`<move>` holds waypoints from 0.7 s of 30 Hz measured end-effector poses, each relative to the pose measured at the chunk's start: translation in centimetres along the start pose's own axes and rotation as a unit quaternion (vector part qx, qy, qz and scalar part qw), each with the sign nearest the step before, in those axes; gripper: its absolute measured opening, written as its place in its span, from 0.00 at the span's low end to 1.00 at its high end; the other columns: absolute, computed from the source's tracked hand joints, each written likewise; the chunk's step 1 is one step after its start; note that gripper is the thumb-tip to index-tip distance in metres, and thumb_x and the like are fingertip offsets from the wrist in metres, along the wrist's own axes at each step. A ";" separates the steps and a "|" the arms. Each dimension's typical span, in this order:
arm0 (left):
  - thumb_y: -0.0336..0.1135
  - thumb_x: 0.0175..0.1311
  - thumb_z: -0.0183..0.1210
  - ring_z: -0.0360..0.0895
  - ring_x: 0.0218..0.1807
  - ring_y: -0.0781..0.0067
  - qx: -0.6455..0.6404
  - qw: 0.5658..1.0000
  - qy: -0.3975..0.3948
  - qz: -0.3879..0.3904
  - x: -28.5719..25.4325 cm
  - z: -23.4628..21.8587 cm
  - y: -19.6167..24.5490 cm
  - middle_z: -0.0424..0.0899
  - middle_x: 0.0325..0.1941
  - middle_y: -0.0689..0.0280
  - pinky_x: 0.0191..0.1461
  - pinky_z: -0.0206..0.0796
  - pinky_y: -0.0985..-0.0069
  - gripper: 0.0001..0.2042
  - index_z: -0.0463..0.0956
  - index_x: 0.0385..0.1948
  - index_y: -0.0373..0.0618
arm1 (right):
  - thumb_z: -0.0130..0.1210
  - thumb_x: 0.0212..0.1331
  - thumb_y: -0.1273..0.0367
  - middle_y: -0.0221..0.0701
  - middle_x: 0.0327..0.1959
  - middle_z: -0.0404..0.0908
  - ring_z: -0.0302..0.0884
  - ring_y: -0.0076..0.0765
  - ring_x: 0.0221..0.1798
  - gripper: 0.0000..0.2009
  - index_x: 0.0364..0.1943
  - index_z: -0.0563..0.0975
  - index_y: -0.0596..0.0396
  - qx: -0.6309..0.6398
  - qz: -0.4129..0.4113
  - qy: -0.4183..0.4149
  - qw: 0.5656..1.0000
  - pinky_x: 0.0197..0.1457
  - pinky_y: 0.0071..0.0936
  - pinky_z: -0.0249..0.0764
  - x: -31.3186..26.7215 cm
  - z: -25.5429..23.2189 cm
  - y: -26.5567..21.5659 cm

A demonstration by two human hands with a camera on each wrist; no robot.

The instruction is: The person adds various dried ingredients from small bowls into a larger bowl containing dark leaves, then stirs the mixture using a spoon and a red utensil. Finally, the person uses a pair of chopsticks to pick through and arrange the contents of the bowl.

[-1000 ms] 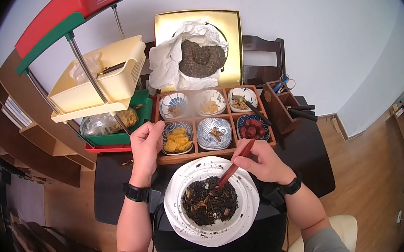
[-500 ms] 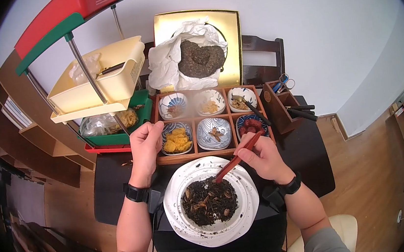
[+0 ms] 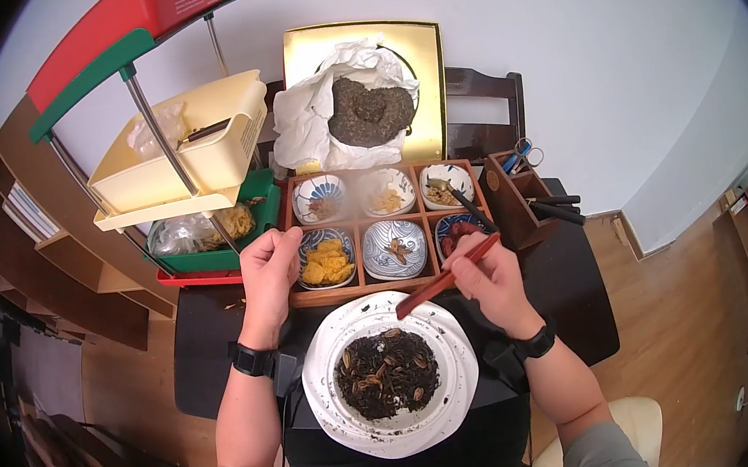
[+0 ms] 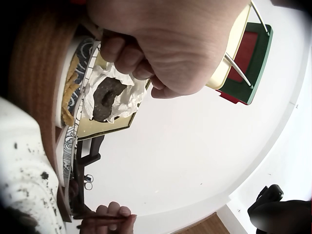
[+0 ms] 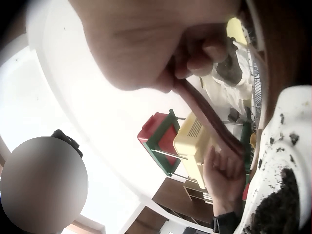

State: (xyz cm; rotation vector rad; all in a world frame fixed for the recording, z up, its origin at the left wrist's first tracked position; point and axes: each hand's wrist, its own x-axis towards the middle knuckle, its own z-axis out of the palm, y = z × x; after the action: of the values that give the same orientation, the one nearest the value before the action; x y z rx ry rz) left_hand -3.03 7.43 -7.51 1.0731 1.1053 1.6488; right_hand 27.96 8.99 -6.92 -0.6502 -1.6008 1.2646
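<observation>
My right hand (image 3: pixel 492 287) pinches reddish-brown wooden tongs (image 3: pixel 439 288), whose tips hang over the far rim of a white bowl (image 3: pixel 328 402). Dark loose tea leaves (image 3: pixel 382 397), mixed with brown dried pieces, lie in that bowl. Along the front left edge of a compartmented wooden box (image 3: pixel 331 297), my left hand (image 3: pixel 272 258) is curled with nothing visible in it. Right beside it is a patterned dish of yellow dried flowers (image 3: pixel 327 264). Dark red dried fruit (image 3: pixel 456 232) shows partly behind my right hand. The middle front dish (image 3: pixel 387 269) bears a few brown pieces.
White paper (image 3: pixel 304 131) around a dark pressed tea cake (image 3: pixel 369 115) lies in a gold box (image 3: pixel 423 46) at the back. On the left stands a tiered rack with a cream tray (image 3: pixel 195 175). A wooden holder (image 3: pixel 517 205) with scissors (image 3: pixel 525 155) stands right.
The tong tips have risen out of the tea leaves to the bowl's far rim. My right hand has shifted slightly right and away from me. My left hand stays put.
</observation>
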 end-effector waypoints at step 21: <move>0.32 0.74 0.59 0.53 0.16 0.91 -0.004 1.000 -0.001 0.003 0.0 0.0 -0.1 0.64 0.15 0.80 0.20 0.42 0.83 0.19 0.66 0.17 0.50 | 0.60 0.67 0.72 0.32 0.33 0.76 0.75 0.29 0.33 0.05 0.40 0.81 0.59 -0.165 -0.072 -0.198 0.964 0.37 0.25 0.70 0.2 0.6 -0.9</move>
State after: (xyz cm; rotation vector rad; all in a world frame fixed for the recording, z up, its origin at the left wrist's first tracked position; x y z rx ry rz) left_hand -3.03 7.49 -7.55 1.0724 1.0940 1.6559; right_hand 27.42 8.62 -6.01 -0.4888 -2.1793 1.0734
